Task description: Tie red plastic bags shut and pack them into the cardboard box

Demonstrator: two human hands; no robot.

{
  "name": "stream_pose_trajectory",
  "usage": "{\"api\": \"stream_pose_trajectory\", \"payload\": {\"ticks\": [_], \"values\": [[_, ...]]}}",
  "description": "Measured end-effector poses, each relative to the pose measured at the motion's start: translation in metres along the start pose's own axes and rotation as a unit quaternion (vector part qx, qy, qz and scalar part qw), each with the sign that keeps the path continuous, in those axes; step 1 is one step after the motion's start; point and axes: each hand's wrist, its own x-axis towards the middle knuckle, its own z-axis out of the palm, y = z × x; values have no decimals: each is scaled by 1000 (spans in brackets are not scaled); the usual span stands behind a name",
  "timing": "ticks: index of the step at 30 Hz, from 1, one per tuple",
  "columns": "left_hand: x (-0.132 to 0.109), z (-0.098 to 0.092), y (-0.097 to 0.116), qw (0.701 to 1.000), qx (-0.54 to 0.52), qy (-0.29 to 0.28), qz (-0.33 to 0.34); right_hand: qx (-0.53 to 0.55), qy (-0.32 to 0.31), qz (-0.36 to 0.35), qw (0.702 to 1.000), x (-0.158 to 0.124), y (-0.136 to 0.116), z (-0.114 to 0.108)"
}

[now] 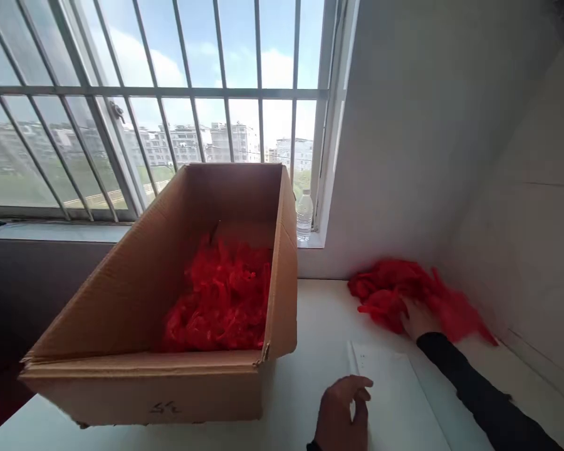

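Note:
My right hand (420,318) reaches into a heap of thin red cloth (390,282) on the table by the wall. Its fingers are closed on the cloth and partly hidden by it; the edges are blurred. Nearer to me, my left hand (342,413) hovers by the left edge of a flat white panel (395,394). A gap shows between its bent fingers and thumb, with nothing held. To the left stands an open cardboard box (141,388), in which lies a tangled pile of red, shiny, thin material (220,300).
The white table (314,319) runs up to a grey wall (404,138) at the back and right. Behind the box is a barred window (192,92). A clear plastic bottle (304,213) stands on its sill, close to the box's right side.

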Motion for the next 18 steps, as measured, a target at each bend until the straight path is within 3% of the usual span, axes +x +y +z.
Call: {"api": "stream_pose_trajectory", "payload": {"ticks": [4,11,15,18], "values": [[-2,-23,-14,996,-64,29,-45,19,15,21,999,9,-5,-14],[-2,-27,-25,967,-204,70,-133,184,69,-5,980,-13,-42,-56],[8,-25,-11,932,-308,44,-186,296,12,-37,954,-52,-82,-80],[13,-26,3,891,-392,-20,-226,352,-69,-78,930,-85,-112,-92]]}}
